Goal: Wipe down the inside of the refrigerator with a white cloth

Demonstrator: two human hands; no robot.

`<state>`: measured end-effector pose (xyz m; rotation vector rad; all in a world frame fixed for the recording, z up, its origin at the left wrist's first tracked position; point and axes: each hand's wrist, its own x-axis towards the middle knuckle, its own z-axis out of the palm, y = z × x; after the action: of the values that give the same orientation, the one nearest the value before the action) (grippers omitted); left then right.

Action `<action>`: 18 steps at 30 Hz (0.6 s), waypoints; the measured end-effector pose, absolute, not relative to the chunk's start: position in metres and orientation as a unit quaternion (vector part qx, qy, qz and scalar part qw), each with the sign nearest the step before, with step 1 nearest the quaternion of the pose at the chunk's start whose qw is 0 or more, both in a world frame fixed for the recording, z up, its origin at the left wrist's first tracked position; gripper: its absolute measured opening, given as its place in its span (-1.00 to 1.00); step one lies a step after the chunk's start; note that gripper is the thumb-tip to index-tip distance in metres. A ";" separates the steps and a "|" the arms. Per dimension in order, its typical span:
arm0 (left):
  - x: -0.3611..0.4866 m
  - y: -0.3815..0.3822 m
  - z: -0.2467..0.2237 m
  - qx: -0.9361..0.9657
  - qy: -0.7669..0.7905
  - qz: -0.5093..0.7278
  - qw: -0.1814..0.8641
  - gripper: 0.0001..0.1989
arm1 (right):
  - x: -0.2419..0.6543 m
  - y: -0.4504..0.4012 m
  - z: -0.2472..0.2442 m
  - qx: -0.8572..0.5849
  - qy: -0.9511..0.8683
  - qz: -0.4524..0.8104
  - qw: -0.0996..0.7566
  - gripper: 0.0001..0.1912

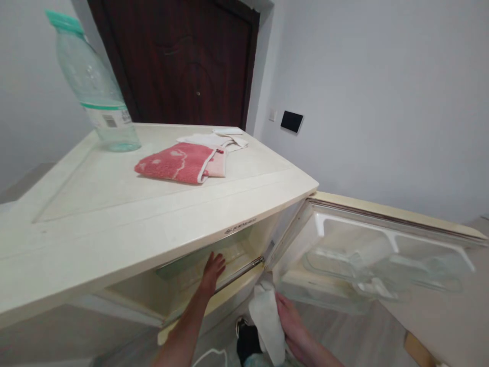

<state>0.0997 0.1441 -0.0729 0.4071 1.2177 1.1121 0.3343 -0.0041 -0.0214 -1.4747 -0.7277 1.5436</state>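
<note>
A small white fridge (pixel 114 224) stands with its door (pixel 382 214) swung out to the right. My left hand (pixel 214 267) is at the fridge opening, fingers spread, beside the metal-edged shelf (pixel 244 269); nothing is in it. To the right and lower, my right hand (pixel 288 318) holds a white cloth (pixel 266 318) that hangs down below the opening. Clear racks (pixel 385 270) line the inner side of the door.
On the fridge top are a green-tinted plastic bottle (pixel 93 86), a folded red towel (pixel 175 162) and a white cloth (pixel 206 140). A dark door (pixel 179 61) is behind. A cardboard piece (pixel 418 349) lies on the floor at lower right.
</note>
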 end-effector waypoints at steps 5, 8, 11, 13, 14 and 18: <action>0.154 0.060 -0.041 0.244 0.419 0.399 0.779 -0.25 | 0.307 -0.003 -0.010 -0.513 -0.295 0.658 0.465 -0.56; 0.154 0.032 -0.024 0.289 0.431 0.393 0.759 -0.40 | 0.299 -0.005 -0.006 -0.525 -0.373 0.634 0.428 -0.44; 0.123 0.025 -0.021 0.299 0.487 0.389 0.723 -0.47 | 0.308 -0.010 0.014 -0.569 -0.426 0.604 0.360 -0.31; 0.098 0.027 -0.020 0.276 0.547 0.404 0.680 -0.41 | 0.327 -0.014 0.048 -0.592 -0.492 0.544 0.333 -0.38; 0.088 0.031 -0.017 0.260 0.575 0.415 0.656 -0.37 | 0.342 -0.016 0.072 -0.604 -0.546 0.469 0.341 -0.47; 0.078 0.058 0.020 0.276 0.580 0.519 0.563 -0.39 | 0.435 -0.010 0.192 -0.660 -0.630 0.016 0.409 -0.63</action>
<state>0.0784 0.0578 0.0196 0.6499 1.3664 1.2222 0.4354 -0.0103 0.1920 -1.6619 -1.5873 0.0406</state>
